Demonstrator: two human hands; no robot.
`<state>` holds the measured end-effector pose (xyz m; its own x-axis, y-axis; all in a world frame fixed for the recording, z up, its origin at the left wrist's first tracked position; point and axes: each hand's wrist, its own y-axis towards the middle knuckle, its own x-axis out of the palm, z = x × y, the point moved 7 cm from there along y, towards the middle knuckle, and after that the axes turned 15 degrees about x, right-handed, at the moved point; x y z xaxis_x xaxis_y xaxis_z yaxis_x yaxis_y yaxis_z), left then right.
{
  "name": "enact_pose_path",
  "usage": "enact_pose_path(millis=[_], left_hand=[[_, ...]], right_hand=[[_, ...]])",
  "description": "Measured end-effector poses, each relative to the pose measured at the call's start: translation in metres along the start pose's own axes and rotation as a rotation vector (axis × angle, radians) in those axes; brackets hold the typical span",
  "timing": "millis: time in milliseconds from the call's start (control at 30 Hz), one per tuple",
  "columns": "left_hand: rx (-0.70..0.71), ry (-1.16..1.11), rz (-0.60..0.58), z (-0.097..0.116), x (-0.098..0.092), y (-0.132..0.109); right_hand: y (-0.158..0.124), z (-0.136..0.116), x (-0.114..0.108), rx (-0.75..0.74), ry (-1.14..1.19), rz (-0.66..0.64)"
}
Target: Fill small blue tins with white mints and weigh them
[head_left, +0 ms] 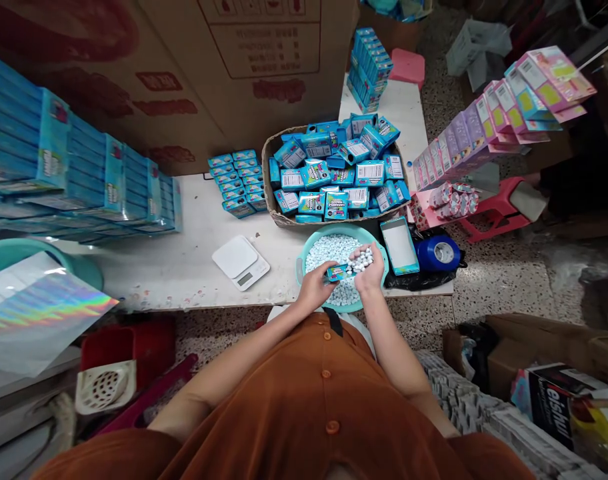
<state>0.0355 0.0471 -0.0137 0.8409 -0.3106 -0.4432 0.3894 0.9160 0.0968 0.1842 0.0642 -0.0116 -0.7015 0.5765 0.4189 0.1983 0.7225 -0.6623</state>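
The left hand (311, 288) grips a small blue box (337, 272) above the teal basin (342, 229) at lower centre — the right hand (370, 272) cups white candies (360, 261), which could spill if its fingers loosen.

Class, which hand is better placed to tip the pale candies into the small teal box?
The right hand, probably: it cups pale candies right beside the small teal box, which the left hand grips.

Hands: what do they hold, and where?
The left hand grips a small blue box by its end; the right hand holds white candies in its fingers.
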Motion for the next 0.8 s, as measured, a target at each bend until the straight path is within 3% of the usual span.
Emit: enact_pose_path(millis=[267, 433, 600, 800], left_hand=[[0.011, -0.043, 0.018, 0.003, 0.002, 0.004], [0.095, 0.020, -0.014, 0.010, 0.006, 0.007], [0.018, -0.055, 0.041, 0.011, 0.005, 0.007], [0.018, -0.061, 0.018, 0.016, 0.007, 0.009]], right_hand=[[-0.008, -0.007, 0.002, -0.086, -0.004, 0.014], [-0.008, -0.006, 0.000, -0.091, -0.022, 0.063], [-0.012, -0.013, 0.000, -0.186, -0.021, 0.093], [-0.020, -0.021, 0.000, -0.268, -0.077, 0.129]])
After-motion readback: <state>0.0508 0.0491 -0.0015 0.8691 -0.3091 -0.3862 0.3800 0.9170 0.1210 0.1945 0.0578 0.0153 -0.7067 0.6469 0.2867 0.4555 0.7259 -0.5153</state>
